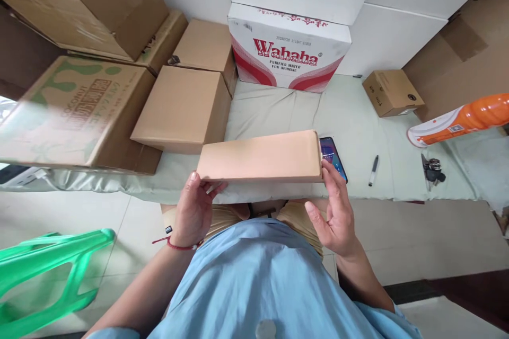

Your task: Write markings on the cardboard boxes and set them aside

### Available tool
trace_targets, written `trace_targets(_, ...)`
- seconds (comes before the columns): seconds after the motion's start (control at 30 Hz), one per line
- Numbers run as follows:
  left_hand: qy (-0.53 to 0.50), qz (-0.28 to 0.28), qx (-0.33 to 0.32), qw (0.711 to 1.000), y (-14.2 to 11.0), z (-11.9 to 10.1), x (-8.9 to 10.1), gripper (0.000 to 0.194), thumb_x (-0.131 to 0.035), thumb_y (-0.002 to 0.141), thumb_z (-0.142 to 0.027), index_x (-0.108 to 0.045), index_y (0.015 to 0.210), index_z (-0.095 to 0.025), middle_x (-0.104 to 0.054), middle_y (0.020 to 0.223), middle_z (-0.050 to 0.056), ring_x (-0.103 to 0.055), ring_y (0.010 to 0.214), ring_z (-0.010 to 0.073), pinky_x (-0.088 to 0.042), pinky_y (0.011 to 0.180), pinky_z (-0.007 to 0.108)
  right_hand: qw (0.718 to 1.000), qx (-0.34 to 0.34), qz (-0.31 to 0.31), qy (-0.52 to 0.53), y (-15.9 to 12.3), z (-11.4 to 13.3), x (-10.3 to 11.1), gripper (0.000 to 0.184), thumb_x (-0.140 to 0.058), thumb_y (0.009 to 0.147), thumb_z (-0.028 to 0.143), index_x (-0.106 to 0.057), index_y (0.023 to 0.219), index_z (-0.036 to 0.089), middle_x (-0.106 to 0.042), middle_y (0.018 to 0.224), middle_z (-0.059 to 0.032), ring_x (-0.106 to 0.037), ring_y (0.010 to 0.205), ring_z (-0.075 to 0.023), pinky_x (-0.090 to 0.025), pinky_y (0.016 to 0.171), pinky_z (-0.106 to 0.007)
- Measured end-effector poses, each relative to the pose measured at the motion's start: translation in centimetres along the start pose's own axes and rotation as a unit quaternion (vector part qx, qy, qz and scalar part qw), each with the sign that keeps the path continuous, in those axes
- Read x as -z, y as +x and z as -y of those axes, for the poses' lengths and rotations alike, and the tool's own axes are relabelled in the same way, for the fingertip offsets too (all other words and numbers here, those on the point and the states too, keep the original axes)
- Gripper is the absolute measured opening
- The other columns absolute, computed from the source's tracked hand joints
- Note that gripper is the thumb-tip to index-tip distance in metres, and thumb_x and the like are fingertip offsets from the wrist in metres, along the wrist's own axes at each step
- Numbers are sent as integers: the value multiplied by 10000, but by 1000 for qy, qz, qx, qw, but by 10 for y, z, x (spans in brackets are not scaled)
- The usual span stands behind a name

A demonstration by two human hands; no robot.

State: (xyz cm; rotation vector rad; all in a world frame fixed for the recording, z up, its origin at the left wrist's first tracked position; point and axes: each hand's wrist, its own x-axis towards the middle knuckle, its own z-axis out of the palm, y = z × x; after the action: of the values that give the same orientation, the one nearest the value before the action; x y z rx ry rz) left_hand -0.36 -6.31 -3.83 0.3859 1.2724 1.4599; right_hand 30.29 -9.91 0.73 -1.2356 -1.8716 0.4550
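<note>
A long, flat cardboard box [260, 159] is raised above the near edge of the covered table, just in front of my body. My left hand [194, 206] grips its lower left corner, thumb on the near face and fingers curled underneath. At the right end, my right hand [336, 209] touches the box with its fingertips, the thumb spread away from the fingers. Behind that end lies a smartphone [333, 154] with its screen lit, partly hidden by the box and my fingers.
Brown cartons [183, 103] stand stacked at the left; a Wahaha water carton [288, 53] stands at the back. To the right are a small box [392, 92], an orange bottle [461, 119], a pen [373, 170] and keys [433, 169]. A green stool [75, 270] stands at lower left.
</note>
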Motion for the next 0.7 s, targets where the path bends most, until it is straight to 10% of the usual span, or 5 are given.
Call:
trace_targets(0.47, 82, 30, -73, 994, -2, -10, 5, 512, -778, 893, -693, -857, 917, -188, -847, 1018, 102, -764, 985, 234, -583, 991, 357, 945, -308, -36, 103, -15, -41, -7, 647, -487, 1116, 634, -591, 1628, 252, -574, 1696, -124, -506, 1616, -326, -411, 1348, -583)
trace_targets(0.7, 96, 15, -14, 995, 13, 7, 16, 432, -804, 825, -613, -850, 947, -201, -850, 1021, 112, -775, 1013, 276, -597, 982, 410, 925, -344, -42, 158, -30, -58, -16, 569, -666, 1029, 453, -631, 1554, 235, -665, 1600, -143, -672, 1451, -285, -553, 1228, -528)
